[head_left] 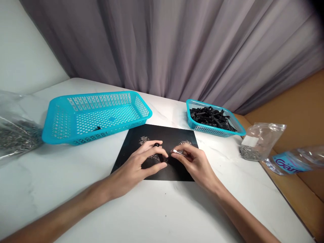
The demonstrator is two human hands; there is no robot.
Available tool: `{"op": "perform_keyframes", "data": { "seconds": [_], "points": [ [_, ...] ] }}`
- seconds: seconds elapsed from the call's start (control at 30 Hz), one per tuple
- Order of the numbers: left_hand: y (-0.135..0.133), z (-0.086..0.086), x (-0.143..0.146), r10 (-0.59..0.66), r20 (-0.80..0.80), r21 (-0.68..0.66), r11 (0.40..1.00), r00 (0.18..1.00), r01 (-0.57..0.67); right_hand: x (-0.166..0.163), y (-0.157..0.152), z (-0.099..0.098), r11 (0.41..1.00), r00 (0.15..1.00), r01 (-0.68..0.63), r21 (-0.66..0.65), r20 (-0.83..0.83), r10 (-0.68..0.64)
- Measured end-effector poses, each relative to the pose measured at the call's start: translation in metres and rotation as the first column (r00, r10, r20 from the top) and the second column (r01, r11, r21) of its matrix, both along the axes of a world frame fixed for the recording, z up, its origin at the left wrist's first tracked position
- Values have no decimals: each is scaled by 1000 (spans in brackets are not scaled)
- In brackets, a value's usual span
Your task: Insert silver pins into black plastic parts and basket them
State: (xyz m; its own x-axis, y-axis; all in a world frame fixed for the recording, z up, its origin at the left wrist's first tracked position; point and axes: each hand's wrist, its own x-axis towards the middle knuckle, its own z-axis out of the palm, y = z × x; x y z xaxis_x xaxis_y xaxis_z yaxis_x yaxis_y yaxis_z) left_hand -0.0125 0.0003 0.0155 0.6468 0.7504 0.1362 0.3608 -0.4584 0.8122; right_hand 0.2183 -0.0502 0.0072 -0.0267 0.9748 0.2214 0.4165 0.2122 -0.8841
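My left hand is closed around a small black plastic part with a rounded end; the fingers cover much of it. Between the thumb and fingertips of my right hand is a thin white stick with a rounded white tip, like a cotton swab. Its tip points toward the black part, and a small gap separates the two hands. Both hands are over a black mat. Small shiny metal pieces lie by my left hand, and another heap of metal pieces lies behind my right hand.
A large blue basket at left holds a small black piece. The smaller blue basket at right is heaped with black plastic parts. Bags of metal pieces stand at far left and right, beside a plastic bottle.
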Motion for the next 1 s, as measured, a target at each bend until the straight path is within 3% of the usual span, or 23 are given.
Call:
{"op": "perform_keyframes", "data": {
  "seconds": [0.17,0.3,0.47,0.73,1.0],
  "points": [
    [8,-13,1,29,244,-8,1000,969,-28,0,-1,-2,1000,999,21,23,32,-21],
    [10,-15,2,29,301,-6,1000,953,-28,-8,-5,2,1000,990,12,-23,-139,-15],
    [9,-11,2,-34,368,-7,999,929,39,-23,-11,7,1000,943,-4,25,-333,12],
    [9,-13,2,-45,336,137,991,941,-1,-30,-19,9,1000,958,-12,24,-287,19],
    [8,-13,3,-39,333,122,992,942,-2,-22,-19,13,996,970,-87,22,-226,89]
  ]
}}
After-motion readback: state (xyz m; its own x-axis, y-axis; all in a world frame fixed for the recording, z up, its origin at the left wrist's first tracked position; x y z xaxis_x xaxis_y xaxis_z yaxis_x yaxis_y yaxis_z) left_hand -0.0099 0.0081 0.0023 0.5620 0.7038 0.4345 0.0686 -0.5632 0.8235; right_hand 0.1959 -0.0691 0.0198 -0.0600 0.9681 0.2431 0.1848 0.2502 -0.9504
